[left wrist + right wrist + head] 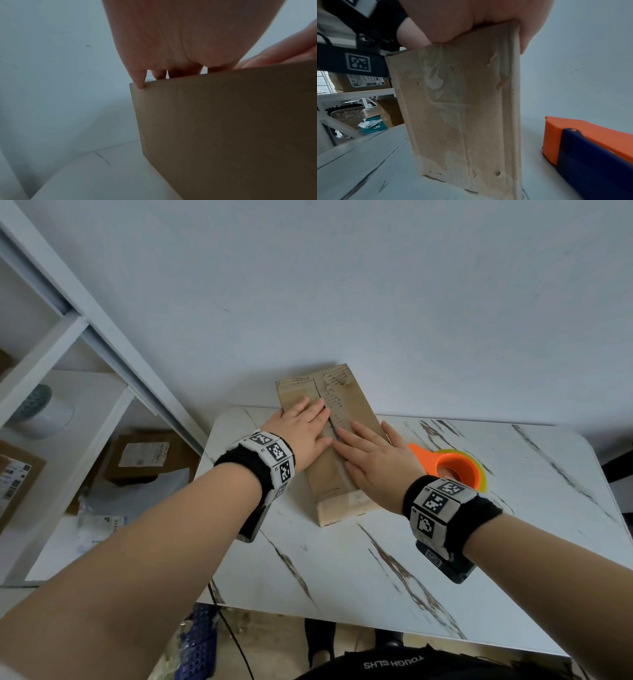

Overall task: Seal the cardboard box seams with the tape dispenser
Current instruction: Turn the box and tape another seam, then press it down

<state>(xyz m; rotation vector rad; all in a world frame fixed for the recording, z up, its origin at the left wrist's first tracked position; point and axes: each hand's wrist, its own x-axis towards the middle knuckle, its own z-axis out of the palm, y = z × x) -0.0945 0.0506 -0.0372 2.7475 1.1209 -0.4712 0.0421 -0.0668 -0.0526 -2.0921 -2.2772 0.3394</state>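
Pressing flat on the box (pixel 330 446): left hand (pixel 301 428) & right hand (pixel 371 458), fingers straight, holding nothing, either side of the seam. Tape dispenser (pixel 457 469) on table (pixel 376 577) at 3 o'clock, just beside the box.

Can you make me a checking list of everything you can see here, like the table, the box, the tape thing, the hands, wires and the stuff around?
Surface: white marble-pattern table, against a pale wall.
Job's things: cardboard box lies flat, centre seam not yet taped over; orange tape dispenser rests on the table to its right, untouched.
Clutter: nothing seen on the table.
Hands: left hand and right hand press flat on the box flaps either side of the seam.
Cables: dark cable on the floor below the table edge.
Surroundings: white shelving with labelled parcels at left; blue crate on the floor.
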